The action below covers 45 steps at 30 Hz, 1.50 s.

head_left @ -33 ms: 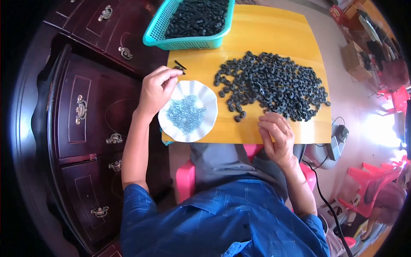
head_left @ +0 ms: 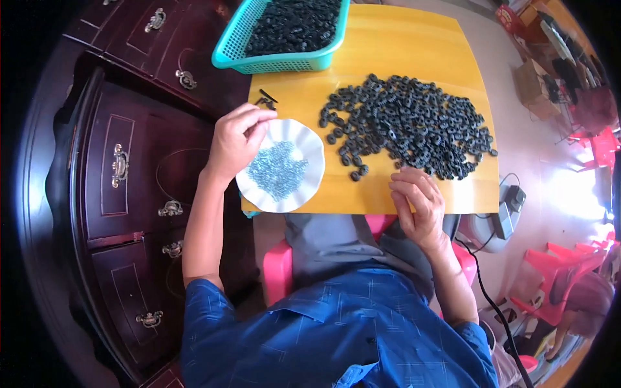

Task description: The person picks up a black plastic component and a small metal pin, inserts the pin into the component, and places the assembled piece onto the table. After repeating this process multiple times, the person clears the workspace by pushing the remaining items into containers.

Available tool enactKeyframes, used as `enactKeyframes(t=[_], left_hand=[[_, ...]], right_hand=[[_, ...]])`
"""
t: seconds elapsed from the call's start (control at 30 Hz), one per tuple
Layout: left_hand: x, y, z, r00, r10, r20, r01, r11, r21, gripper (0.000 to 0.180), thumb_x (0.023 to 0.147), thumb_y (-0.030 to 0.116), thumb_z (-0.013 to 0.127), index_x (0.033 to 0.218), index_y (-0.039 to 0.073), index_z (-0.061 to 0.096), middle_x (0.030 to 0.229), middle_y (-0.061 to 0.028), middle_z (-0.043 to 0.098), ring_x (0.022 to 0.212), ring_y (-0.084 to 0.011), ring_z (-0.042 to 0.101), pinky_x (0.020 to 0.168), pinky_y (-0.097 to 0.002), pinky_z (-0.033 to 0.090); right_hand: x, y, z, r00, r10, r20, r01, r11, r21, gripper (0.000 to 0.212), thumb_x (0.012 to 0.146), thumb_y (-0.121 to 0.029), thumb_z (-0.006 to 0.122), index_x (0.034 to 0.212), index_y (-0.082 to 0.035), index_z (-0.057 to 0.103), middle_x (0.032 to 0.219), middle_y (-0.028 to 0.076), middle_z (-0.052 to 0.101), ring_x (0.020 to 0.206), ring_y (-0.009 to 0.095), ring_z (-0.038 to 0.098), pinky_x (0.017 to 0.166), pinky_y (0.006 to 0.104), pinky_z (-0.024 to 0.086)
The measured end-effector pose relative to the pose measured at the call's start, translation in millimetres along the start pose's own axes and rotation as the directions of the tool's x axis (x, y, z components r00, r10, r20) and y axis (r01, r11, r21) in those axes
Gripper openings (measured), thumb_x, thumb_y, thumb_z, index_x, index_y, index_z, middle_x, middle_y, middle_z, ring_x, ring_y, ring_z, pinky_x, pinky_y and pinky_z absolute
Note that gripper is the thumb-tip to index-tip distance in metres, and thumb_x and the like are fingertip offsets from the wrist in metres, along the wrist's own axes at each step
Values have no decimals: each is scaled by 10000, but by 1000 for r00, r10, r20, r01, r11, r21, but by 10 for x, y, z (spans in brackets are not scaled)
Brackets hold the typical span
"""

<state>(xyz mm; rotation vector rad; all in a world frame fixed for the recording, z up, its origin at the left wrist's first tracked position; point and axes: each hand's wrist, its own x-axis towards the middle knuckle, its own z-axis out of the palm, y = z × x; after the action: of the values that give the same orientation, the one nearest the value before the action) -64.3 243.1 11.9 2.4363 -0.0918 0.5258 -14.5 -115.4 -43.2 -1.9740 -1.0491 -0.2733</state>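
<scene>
My left hand (head_left: pixel 238 137) hovers at the left rim of a white scalloped dish (head_left: pixel 312 181), its thumb and forefinger pinched together. Whatever sits between those fingertips is too small to make out. Many tiny shiny silvery-blue pieces (head_left: pixel 278 169) lie in the dish. Just beyond my left fingers are a few thin black bits (head_left: pixel 266 99) on the table. My right hand (head_left: pixel 420 205) is at the table's front edge, fingers curled toward the thumb, beside a wide heap of small black ring-shaped pieces (head_left: pixel 414 126). Anything in its fingertips is hidden.
A green plastic basket (head_left: pixel 284 63) full of small black pieces stands at the table's far left. The yellow table (head_left: pixel 401 32) borders dark wooden drawers (head_left: pixel 113 168) on the left. A black cable (head_left: pixel 488 297) runs down on the right, near pink chairs (head_left: pixel 550 278).
The table and everything on it appear shifted slightly up and left in the picture. Both hands keep nearly the same pose, and more of the thin black bits shows beyond my left fingers.
</scene>
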Motion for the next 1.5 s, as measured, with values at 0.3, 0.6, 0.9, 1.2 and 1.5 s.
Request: enactKeyframes(t=[0.3,0.6,0.9,1.2,1.5], left_hand=[[-334,790,785,968,72,239,-93,993,78,160,817,63,751,974,51,720,889,-84,681,754,-271,680,660,-352,546],[-356,885,1328,952,166,258,-252,901,353,135,818,118,720,937,83,666,827,-64,636,754,-273,680,631,-399,553],[-302,926,1150,990,126,58,-137,963,233,140,850,69,702,988,47,714,966,-110,716,850,-303,700,743,-377,568],[-842,557,379,989,-147,36,119,904,410,106,839,116,710,939,85,728,923,-100,683,845,-331,686,728,-413,558],[-1004,589,566,996,-86,19,73,926,371,82,812,68,738,889,71,711,884,-80,662,836,-295,675,724,-396,547]], right_hand=[[-271,200,-277,997,63,-52,-64,998,-9,188,840,15,680,1020,-34,657,1006,125,692,912,315,672,820,393,536],[-330,146,-426,977,28,-212,-31,999,-9,169,844,29,685,997,-39,663,963,110,701,855,297,678,772,380,539],[-384,161,-382,988,25,-151,-22,1000,21,161,843,2,683,995,-43,659,957,114,699,833,317,666,755,395,536],[-411,147,-326,994,98,-41,-100,993,-58,104,870,-70,671,974,-66,661,863,109,654,795,339,646,704,422,526],[-427,260,-338,978,194,-73,-203,970,-136,117,885,-76,670,1001,-68,667,829,120,628,770,344,640,685,432,519]])
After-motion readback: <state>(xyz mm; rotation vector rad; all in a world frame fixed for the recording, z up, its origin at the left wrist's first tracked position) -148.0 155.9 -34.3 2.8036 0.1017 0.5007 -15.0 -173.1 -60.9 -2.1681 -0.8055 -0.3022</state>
